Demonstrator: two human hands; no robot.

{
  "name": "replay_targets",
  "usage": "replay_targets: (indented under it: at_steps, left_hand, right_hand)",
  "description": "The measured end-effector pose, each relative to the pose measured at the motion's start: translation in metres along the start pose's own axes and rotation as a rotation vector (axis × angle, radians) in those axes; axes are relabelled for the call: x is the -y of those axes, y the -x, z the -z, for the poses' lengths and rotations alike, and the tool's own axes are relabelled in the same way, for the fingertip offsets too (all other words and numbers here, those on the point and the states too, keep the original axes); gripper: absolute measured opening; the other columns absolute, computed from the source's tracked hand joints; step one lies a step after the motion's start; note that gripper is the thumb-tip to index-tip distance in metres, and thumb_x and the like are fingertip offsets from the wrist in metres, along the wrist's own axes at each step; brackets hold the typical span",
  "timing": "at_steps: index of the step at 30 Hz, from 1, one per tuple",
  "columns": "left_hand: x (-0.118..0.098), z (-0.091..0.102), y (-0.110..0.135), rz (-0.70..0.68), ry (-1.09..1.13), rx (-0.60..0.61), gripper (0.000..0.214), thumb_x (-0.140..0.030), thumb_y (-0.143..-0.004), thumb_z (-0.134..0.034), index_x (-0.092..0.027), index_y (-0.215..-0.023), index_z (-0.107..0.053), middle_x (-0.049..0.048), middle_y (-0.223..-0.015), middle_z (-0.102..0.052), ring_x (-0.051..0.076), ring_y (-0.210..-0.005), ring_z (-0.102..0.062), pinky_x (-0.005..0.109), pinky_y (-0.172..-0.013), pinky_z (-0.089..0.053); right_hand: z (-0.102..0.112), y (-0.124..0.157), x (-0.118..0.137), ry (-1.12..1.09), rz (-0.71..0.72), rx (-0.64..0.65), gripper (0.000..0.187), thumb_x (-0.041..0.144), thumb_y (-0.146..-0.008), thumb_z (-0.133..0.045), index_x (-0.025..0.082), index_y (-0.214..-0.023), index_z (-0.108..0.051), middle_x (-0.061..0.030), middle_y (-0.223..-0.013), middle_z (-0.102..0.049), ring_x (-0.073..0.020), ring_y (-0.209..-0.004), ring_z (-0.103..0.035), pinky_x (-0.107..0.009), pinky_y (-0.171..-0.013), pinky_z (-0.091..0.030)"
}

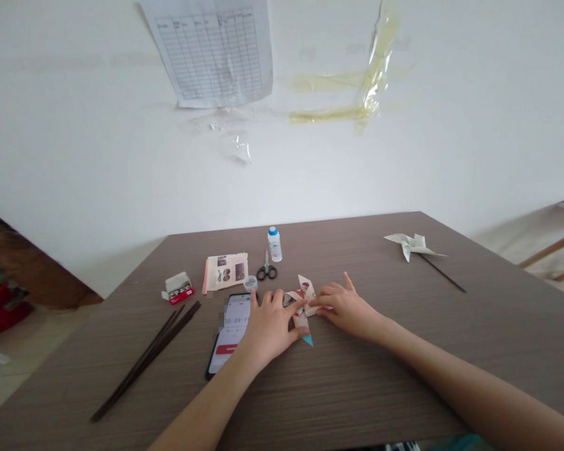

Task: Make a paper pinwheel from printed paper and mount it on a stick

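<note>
A folded paper pinwheel (pixel 301 308) with a printed pattern and a teal tip lies on the wood-grain table (pixel 352 382). It has no stick in it. My left hand (pixel 270 327) holds it from the left, with the thumb near its lower blade. My right hand (pixel 345 308) presses on it from the right, fingers over the centre. A black smartphone (pixel 230 332) showing a timer lies just under my left palm's edge. Small scissors (pixel 266 269) and a white glue bottle (pixel 275 244) stand beyond my hands.
On the table are a bundle of dark sticks (pixel 145 360), a finished pinwheel on a stick (pixel 413 245), a printed booklet (pixel 225 272), a small box (pixel 177 288) and a clear cup (pixel 250 283). The far table edge meets a white wall with a taped chart (pixel 211 53).
</note>
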State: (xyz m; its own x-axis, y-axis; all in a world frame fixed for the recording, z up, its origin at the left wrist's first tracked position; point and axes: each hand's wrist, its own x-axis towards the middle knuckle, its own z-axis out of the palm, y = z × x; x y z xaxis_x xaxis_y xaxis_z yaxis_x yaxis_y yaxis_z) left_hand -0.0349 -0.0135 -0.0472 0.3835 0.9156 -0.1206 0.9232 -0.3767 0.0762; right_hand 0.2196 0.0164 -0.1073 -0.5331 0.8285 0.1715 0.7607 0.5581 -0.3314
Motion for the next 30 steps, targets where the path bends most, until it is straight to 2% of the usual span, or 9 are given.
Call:
replay_targets:
  at_steps: [8, 15, 24, 30]
  left_hand:
    - [0.0008, 0.0012, 0.0005, 0.006, 0.015, 0.002, 0.066, -0.054, -0.116, -0.096, -0.043, -0.18, -0.082, 0.0181, -0.173, -0.078, 0.051, -0.167, -0.07, 0.093, -0.153, -0.033]
    - [-0.0015, 0.0054, 0.0, 0.034, 0.029, 0.021, 0.073, -0.056, -0.114, -0.097, -0.04, -0.183, -0.079, 0.0194, -0.174, -0.078, 0.052, -0.166, -0.07, 0.091, -0.153, -0.032]
    - [0.0041, -0.0027, -0.0015, 0.014, 0.028, -0.035, 0.069, -0.057, -0.112, -0.099, -0.042, -0.177, -0.082, 0.016, -0.166, -0.082, 0.05, -0.16, -0.072, 0.089, -0.151, -0.037]
    - [0.0057, -0.0002, -0.0016, 0.004, 0.004, 0.001, 0.073, -0.061, -0.113, -0.096, -0.046, -0.182, -0.078, 0.0163, -0.168, -0.079, 0.051, -0.161, -0.07, 0.089, -0.15, -0.039]
  right_hand:
    - [0.0023, -0.0018, 0.0039, -0.008, -0.051, 0.036, 0.038, 0.024, -0.124, -0.075, 0.039, -0.147, -0.1, -0.0122, -0.139, -0.096, -0.041, -0.145, -0.086, -0.089, -0.154, -0.033]
    - [0.0011, -0.0002, 0.0013, 0.01, -0.019, 0.014, 0.035, 0.025, -0.124, -0.075, 0.039, -0.145, -0.1, -0.0105, -0.135, -0.096, -0.0388, -0.139, -0.086, -0.086, -0.154, -0.033]
    - [-0.0005, -0.0004, 0.0006, 0.015, -0.015, 0.008, 0.037, 0.023, -0.123, -0.076, 0.04, -0.145, -0.1, -0.0103, -0.137, -0.097, -0.0394, -0.139, -0.087, -0.086, -0.154, -0.035]
    - [0.0007, -0.0008, 0.0038, 0.015, -0.022, 0.013, 0.037, 0.023, -0.122, -0.075, 0.039, -0.146, -0.1, -0.0113, -0.136, -0.096, -0.039, -0.138, -0.087, -0.087, -0.152, -0.037]
